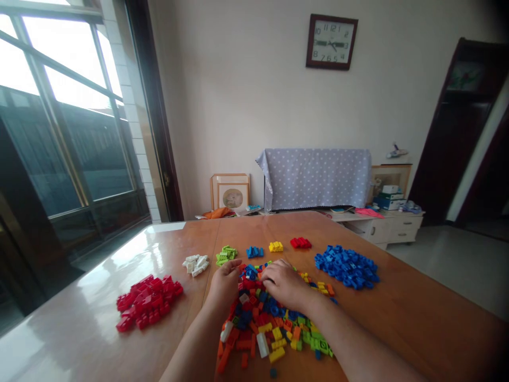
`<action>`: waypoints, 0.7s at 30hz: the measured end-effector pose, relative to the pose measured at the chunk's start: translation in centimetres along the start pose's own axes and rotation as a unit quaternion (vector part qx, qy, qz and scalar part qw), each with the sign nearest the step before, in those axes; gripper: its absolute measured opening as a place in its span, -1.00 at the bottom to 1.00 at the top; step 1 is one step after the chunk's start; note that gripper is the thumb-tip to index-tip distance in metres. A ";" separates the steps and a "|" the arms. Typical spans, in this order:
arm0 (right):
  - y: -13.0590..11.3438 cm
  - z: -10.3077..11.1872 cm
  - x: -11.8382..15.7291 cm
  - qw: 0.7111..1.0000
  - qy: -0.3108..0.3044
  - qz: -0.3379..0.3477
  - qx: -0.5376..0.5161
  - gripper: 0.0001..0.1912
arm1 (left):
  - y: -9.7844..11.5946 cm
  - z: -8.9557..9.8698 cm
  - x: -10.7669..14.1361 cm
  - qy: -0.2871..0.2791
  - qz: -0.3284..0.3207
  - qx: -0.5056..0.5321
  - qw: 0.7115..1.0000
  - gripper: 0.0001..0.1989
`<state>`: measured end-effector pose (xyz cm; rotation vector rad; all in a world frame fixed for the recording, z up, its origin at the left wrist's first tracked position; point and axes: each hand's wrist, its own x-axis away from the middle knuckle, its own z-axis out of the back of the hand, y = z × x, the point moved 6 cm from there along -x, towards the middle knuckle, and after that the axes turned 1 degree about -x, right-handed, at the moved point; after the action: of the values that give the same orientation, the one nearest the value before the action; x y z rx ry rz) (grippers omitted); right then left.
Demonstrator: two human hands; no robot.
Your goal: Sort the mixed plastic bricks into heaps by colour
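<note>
A mixed pile of toy building bricks (pixel 264 318) in red, orange, yellow, green, blue and white lies in front of me on the table. My left hand (pixel 225 282) is at the pile's far left edge, thumb and fingers drawn together; whatever they may hold is hidden. Over the pile's far middle, my right hand (pixel 285 285) has its fingers curled down among the bricks, and its fingertips are partly hidden. Just beyond the left hand lies a small group of light green bricks (pixel 226 255). Blue bricks (pixel 255 252) sit in a small group beyond both hands.
On the brown table (pixel 397 318), red bricks (pixel 148 301) and white bricks (pixel 195 264) lie in heaps at left. Yellow bricks (pixel 275 246) and red bricks (pixel 300 243) form small far groups. A large heap of blue pieces (pixel 347 267) lies right. Behind stands a low cabinet (pixel 397 229).
</note>
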<state>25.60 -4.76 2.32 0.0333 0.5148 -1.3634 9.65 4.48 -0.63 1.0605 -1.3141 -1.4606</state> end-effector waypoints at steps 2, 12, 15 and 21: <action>0.7 0.1 -0.1 0.999 0.024 -0.019 -0.012 -0.80 | 0.0 0.1 0.0 0.005 -0.004 -0.017 1.000 -0.49; 1.9 -1.7 0.3 0.999 -0.023 -0.022 0.006 -0.57 | 0.1 -0.5 0.2 0.007 -0.059 -0.104 0.993 -0.72; 2.5 -2.2 0.3 0.999 -0.025 -0.026 0.004 -0.65 | 0.5 -0.7 0.3 0.009 -0.083 -0.129 0.988 -0.74; 2.2 -1.7 0.1 0.999 0.027 0.032 0.003 -0.69 | 1.2 -0.9 1.0 0.015 -0.108 -0.156 0.982 -0.70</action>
<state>27.14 -3.79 0.23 0.0898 0.5503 -1.3044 10.35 3.21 0.43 1.0330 -0.9297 -1.7394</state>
